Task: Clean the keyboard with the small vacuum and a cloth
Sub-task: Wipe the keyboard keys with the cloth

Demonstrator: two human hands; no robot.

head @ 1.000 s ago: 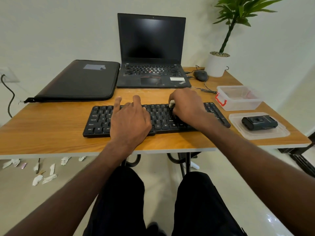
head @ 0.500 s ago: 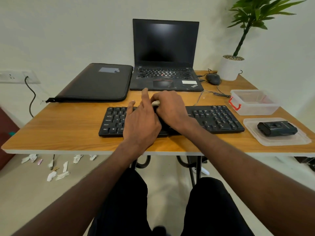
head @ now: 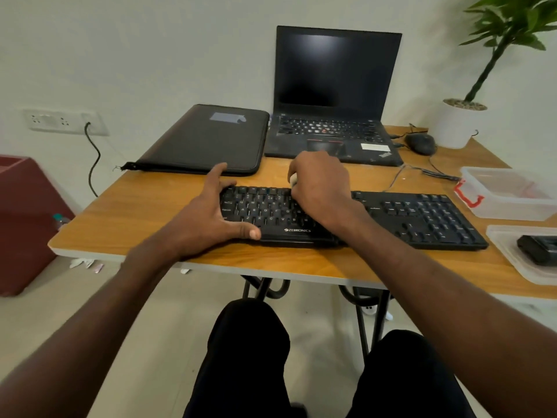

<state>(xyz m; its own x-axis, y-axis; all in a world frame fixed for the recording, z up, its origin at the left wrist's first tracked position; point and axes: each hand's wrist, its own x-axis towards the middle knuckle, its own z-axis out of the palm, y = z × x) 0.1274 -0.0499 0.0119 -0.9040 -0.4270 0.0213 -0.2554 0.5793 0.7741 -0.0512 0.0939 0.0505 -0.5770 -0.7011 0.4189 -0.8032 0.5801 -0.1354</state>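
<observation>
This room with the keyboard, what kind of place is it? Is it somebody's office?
Probably a small office or home workspace. A wooden desk holds an open laptop, a black keyboard and a mouse, with a potted plant in the corner.

Black keyboard (head: 391, 215) flat on desk — pale cloth (head: 293, 178) atop its keys.

The right hand (head: 321, 188) hid most of the pale cloth (head: 293, 178); at the bench's right edge, the black device (head: 538, 248) was cut off.
</observation>
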